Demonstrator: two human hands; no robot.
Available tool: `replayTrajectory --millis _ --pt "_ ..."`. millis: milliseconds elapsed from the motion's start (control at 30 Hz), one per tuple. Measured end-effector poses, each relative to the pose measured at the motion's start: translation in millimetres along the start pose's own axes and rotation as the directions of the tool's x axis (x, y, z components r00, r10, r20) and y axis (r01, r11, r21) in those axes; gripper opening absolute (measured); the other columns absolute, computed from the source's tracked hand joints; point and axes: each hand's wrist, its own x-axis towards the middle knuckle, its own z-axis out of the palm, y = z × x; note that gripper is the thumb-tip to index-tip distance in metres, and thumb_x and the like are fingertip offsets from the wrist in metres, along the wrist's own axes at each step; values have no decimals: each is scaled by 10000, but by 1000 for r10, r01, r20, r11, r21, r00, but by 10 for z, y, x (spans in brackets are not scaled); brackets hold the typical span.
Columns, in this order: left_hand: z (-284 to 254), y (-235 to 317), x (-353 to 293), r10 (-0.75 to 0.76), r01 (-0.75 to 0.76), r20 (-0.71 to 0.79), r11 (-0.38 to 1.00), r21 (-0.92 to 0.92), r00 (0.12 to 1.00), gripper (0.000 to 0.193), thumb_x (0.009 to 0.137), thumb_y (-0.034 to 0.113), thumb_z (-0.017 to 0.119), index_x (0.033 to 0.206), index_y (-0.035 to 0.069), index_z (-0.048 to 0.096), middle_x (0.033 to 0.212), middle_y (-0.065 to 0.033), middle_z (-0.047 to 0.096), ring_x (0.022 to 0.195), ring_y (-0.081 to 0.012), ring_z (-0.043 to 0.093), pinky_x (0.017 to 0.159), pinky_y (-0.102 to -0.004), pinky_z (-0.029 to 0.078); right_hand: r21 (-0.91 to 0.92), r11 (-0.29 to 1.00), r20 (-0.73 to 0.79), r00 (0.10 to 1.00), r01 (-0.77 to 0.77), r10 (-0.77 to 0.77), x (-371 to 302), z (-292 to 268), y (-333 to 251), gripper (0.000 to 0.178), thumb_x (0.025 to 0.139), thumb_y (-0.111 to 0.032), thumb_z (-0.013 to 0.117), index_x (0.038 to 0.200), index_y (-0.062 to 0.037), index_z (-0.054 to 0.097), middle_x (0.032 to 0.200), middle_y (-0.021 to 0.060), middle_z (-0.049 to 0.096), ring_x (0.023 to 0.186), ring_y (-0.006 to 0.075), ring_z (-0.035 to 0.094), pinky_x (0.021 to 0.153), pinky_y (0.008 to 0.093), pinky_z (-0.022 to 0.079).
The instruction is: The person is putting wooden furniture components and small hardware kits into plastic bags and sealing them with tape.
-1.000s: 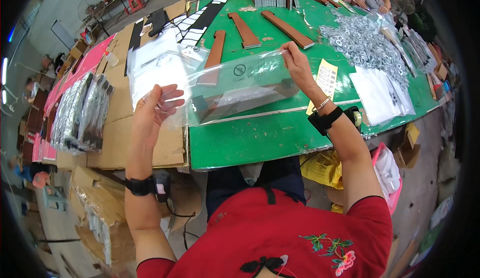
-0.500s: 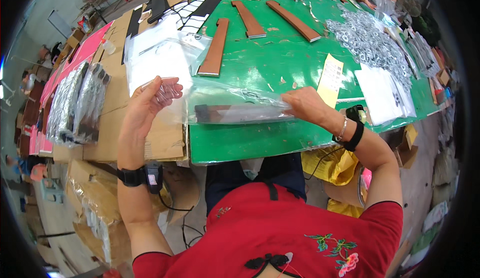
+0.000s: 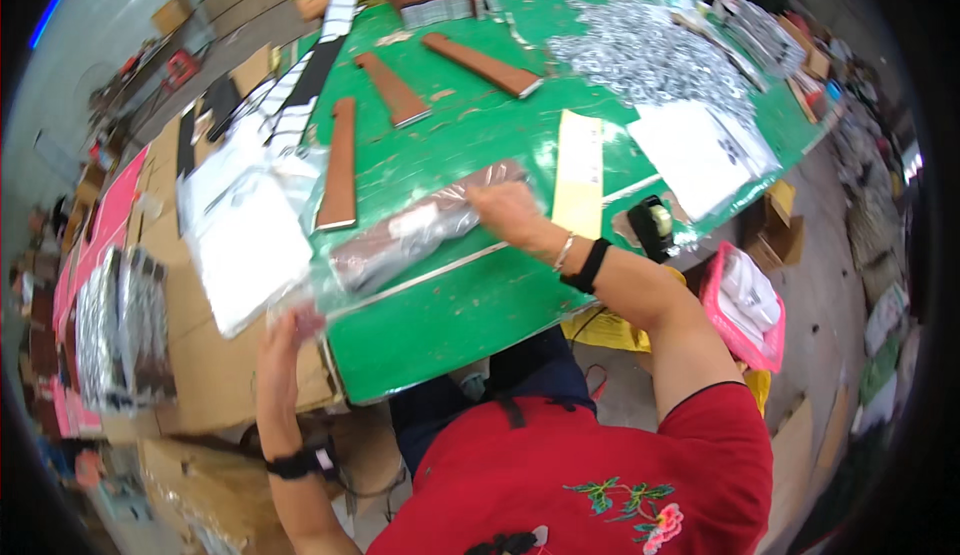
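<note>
Right hand [image 3: 508,211] clasps bagged piece [image 3: 410,227] near right end; left hand [image 3: 290,323] blurred, grip unclear.

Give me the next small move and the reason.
Perhaps pull the clear bag snug with the left hand: the brown piece lies inside, the bag runs past it toward that hand, and the right hand is at the other end.

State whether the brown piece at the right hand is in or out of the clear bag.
In: the clear bag covers the brown piece with shiny creases and runs past its end toward the left hand.
</note>
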Motion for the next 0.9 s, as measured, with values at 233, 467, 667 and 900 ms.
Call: replayTrajectory --millis 233,467,667,900 --pt "-54 -311 -659 -252 246 5 947 207 968 222 940 175 608 1039 22 734 1071 -37 699 1032 -154 595 902 -317 438 -41 999 362 932 -7 21 130 -258 15 292 750 -257 707 983 -82 683 779 170 683 759 347 685 633 473 521" --pt "-428 -477 -784 -165 -26 308 847 531 937 227 955 49 551 1124 35 702 1090 -100 685 1052 -206 615 941 -347 480 262 669 -150 656 -695 740 562 -431 1977 435 789 -310 679 1197 -164 645 1002 144 703 912 321 678 770 430 541" --pt "-124 212 -645 -413 446 -193 875 187 890 214 966 34 551 1133 -16 675 1068 -98 694 958 -182 647 866 -296 514 -210 418 -362 468 -884 806 53 -233 3063 452 852 -210 613 1293 -122 562 1240 159 552 1054 413 608 829 536 514" --pt "-292 -154 -536 -233 330 -382 920 212 894 226 970 105 580 1128 -25 677 1042 -93 703 960 -171 636 855 -289 486 -265 440 -358 511 -858 782 -15 26 3268 241 851 -239 649 1009 -56 649 1165 176 561 975 388 627 765 510 527"
